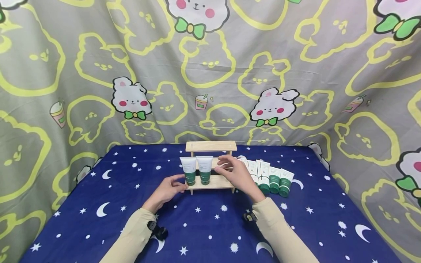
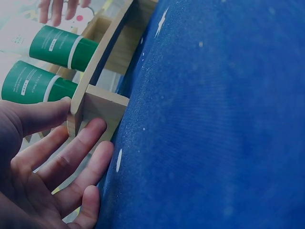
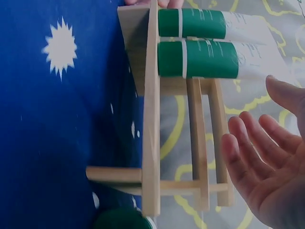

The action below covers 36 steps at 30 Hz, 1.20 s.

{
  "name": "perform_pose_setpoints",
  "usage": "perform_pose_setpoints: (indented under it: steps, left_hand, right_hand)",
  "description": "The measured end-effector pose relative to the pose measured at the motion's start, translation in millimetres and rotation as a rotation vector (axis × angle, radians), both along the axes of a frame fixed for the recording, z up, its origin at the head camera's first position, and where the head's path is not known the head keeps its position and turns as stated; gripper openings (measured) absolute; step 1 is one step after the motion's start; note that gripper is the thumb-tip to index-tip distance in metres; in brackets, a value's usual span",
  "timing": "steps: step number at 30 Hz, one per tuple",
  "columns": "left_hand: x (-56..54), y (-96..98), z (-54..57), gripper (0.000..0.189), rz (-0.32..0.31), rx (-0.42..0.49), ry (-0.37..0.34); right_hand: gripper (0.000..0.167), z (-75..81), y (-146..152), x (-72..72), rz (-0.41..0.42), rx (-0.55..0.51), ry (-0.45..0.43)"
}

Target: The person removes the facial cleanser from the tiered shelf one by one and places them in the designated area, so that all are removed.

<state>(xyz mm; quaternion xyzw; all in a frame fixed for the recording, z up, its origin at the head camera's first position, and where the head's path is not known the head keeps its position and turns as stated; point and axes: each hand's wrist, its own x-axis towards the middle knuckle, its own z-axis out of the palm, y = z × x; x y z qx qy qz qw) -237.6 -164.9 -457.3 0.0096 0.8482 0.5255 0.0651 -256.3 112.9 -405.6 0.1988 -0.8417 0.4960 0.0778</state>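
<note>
Two white-and-green squeeze tubes, a left tube [image 1: 188,171] and a right tube [image 1: 205,170], stand side by side on their caps. They are on the lowest step of a small wooden tiered rack [image 1: 213,182], toward its left end. My left hand [image 1: 168,190] holds that end of the step; the left wrist view shows the thumb [image 2: 52,113] against the board and fingers around its end. Just right of the tubes hovers my right hand [image 1: 235,173], fingers apart and holding nothing. In the right wrist view, a gap separates this hand [image 3: 271,162] from the nearer tube [image 3: 209,58].
Several more white-and-green tubes [image 1: 263,175] lie in a row right of the rack, partly hidden by my right hand. The table has a dark blue star-and-moon cloth [image 1: 204,233]. A patterned grey curtain [image 1: 223,84] hangs behind it.
</note>
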Motion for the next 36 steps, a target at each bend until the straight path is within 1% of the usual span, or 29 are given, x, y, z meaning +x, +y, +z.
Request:
perform_pose_setpoints:
  steps: [5,11,17,29,36]
  left_hand:
    - [0.1,-0.4,0.2,0.056,0.003,0.005,-0.002]
    - [-0.1,-1.0,0.2,0.056,-0.002,0.003,-0.005]
    - [-0.2,-1.3,0.4,0.055,-0.003,0.004,-0.005]
    - [-1.5,0.0,-0.2,0.054,-0.001,0.008,-0.008]
    - [-0.6,-0.8,-0.4,0.056,0.0,0.007,-0.002]
  right_hand:
    - [0.035,-2.9,-9.7,1.2,-0.006,-0.008,-0.003]
    - [0.035,-5.6,-18.9,1.3,-0.023,-0.003,-0.022]
    - [0.032,-6.1,-24.8,-0.1,-0.027,0.002,0.001]
    - [0.019,-7.9,-25.4,0.0,-0.014,0.002,0.03]
    - [0.017,-4.6,-19.0,1.2,-0.051,0.014,0.033]
